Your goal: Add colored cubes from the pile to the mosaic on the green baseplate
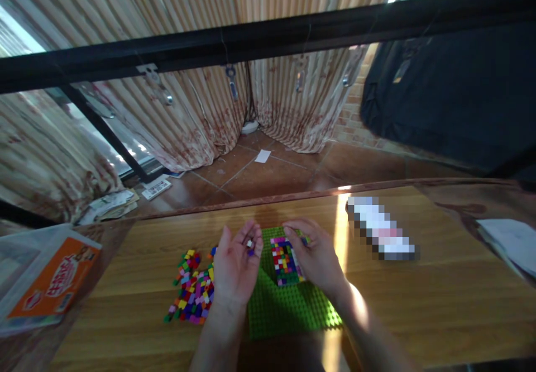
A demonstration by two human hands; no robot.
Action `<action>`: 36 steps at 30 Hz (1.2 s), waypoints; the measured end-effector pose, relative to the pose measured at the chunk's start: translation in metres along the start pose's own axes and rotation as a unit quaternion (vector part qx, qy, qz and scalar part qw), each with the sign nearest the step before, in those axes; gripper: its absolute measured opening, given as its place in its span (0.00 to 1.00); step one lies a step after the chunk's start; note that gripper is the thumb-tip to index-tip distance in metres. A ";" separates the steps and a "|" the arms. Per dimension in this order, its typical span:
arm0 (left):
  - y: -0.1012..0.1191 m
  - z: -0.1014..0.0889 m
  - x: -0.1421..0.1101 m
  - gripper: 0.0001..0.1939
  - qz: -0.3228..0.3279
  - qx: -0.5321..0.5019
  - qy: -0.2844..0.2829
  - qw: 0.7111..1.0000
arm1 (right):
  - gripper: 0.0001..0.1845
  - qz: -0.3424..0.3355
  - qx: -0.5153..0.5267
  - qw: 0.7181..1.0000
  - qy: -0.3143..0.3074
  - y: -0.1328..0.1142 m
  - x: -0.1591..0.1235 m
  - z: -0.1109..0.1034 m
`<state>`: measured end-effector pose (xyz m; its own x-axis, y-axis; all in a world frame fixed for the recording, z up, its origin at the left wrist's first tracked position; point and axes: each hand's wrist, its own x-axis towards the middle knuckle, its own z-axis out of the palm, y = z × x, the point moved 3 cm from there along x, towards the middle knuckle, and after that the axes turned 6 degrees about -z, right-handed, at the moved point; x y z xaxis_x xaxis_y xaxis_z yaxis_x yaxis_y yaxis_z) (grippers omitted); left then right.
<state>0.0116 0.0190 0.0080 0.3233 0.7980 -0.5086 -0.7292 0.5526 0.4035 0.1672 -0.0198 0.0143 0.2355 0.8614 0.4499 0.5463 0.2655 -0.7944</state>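
My left hand (238, 266) is palm up with its fingers slightly curled. A white building brick (250, 243) and a dark blue or purple one rest on those fingers. Over a green studded baseplate (288, 310), my right hand (315, 257) has thumb and forefinger pinched together at the upper edge of a multicoloured block of small bricks (285, 263). Whether a brick is between these fingertips is hidden. The right hand covers part of the block. Left of my left hand lies a loose heap of coloured bricks (195, 291), partly behind the wrist.
All this lies on a wooden table (402, 316). A blurred-out white object (381, 228) is at its right. A clear plastic box with an orange label (54, 285) stands at the left edge. A dark metal bar (268, 34) crosses before the curtains. Papers (109, 204) lie on the floor.
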 end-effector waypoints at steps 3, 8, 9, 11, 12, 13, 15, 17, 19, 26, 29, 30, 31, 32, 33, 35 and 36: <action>-0.001 0.005 -0.003 0.24 0.004 -0.025 -0.033 0.999 | 0.08 -0.062 -0.011 0.998 0.017 -0.009 -0.002 0.000; -0.007 0.008 -0.007 0.27 -0.001 -0.004 -0.077 0.997 | 0.08 -0.121 -0.041 0.991 -0.046 -0.025 -0.004 0.008; -0.008 0.008 -0.008 0.27 -0.001 0.003 -0.083 0.997 | 0.08 -0.126 -0.045 0.989 -0.059 -0.027 -0.004 0.010; -0.008 0.008 -0.009 0.27 0.004 0.014 -0.094 0.996 | 0.07 -0.133 -0.053 0.987 -0.076 -0.030 -0.005 0.014; -0.008 0.008 -0.009 0.27 0.009 0.018 -0.099 0.995 | 0.07 -0.137 -0.058 0.986 -0.079 -0.032 -0.005 0.016; -0.008 0.008 -0.010 0.27 0.015 0.022 -0.103 0.994 | 0.06 -0.140 -0.063 0.985 -0.081 -0.033 -0.005 0.017; -0.008 0.008 -0.010 0.27 0.026 0.033 -0.110 0.993 | 0.06 -0.144 -0.071 0.983 -0.086 -0.033 -0.006 0.020; -0.009 0.010 -0.011 0.27 0.032 0.046 -0.116 0.992 | 0.06 -0.148 -0.076 0.981 -0.096 -0.032 -0.006 0.023; -0.010 0.011 -0.011 0.28 0.038 0.059 -0.122 0.990 | 0.06 -0.148 -0.075 0.980 -0.109 -0.030 -0.007 0.026; -0.012 0.012 -0.013 0.27 0.040 0.062 -0.127 0.989 | 0.06 -0.130 -0.062 0.983 -0.110 -0.029 -0.008 0.026; -0.008 0.008 -0.009 0.24 0.046 0.040 -0.093 0.994 | 0.07 -0.112 -0.040 0.989 -0.085 -0.029 -0.006 0.017; -0.006 0.006 -0.007 0.22 0.048 0.033 -0.070 0.996 | 0.07 -0.099 -0.029 0.992 -0.069 -0.027 -0.005 0.013; -0.005 0.003 -0.005 0.20 0.047 0.029 -0.043 0.998 | 0.07 -0.080 -0.016 0.995 -0.052 -0.023 -0.003 0.008; -0.004 0.000 -0.003 0.19 0.044 0.028 -0.014 0.999 | 0.07 -0.058 -0.002 0.998 -0.033 -0.018 -0.002 0.002; -0.003 -0.003 -0.001 0.17 0.041 0.030 0.013 0.999 | 0.07 -0.030 0.010 0.999 -0.013 -0.012 -0.001 -0.003; -0.003 -0.006 0.002 0.14 0.032 0.041 0.051 0.997 | 0.07 0.032 0.027 0.999 0.012 0.001 0.000 -0.012; -0.004 -0.007 0.003 0.13 0.028 0.049 0.061 0.997 | 0.08 0.063 0.033 0.997 0.015 0.008 0.000 -0.015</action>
<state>0.0110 0.0176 -0.0008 0.2032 0.7969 -0.5690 -0.6796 0.5331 0.5039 0.1837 -0.0246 0.0139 0.3231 0.8766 0.3565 0.4573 0.1852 -0.8698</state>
